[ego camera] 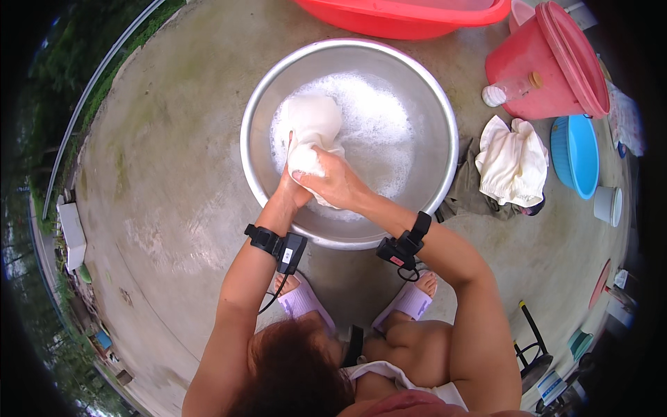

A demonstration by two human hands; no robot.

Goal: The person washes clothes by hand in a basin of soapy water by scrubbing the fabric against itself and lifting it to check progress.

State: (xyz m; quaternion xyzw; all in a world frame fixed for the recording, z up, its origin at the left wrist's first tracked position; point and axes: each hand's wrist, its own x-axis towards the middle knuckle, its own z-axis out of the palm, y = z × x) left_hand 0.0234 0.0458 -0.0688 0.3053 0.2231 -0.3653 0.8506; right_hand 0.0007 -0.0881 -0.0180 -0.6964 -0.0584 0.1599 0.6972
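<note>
A white wet cloth or garment [315, 117] is bunched between my two hands over a round metal basin [437, 172]. Soapy water [365, 107] with white foam lies in the basin. My right hand [336, 177] grips the cloth from the right, its thumb pressed across a foamy fold. On the left side, my left hand [296, 190] clasps the same bundle, most of its fingers hidden behind the fabric. The far end of the cloth hangs towards the foam; whether it touches the water I cannot tell.
A red plastic tub [406, 23] stands beyond the basin. To the right are a red bucket [536, 62], a clear bottle [513, 89], white clothing [513, 161] on dark fabric [464, 182], a blue basin [576, 156] and a white tub [607, 205]. The floor is concrete.
</note>
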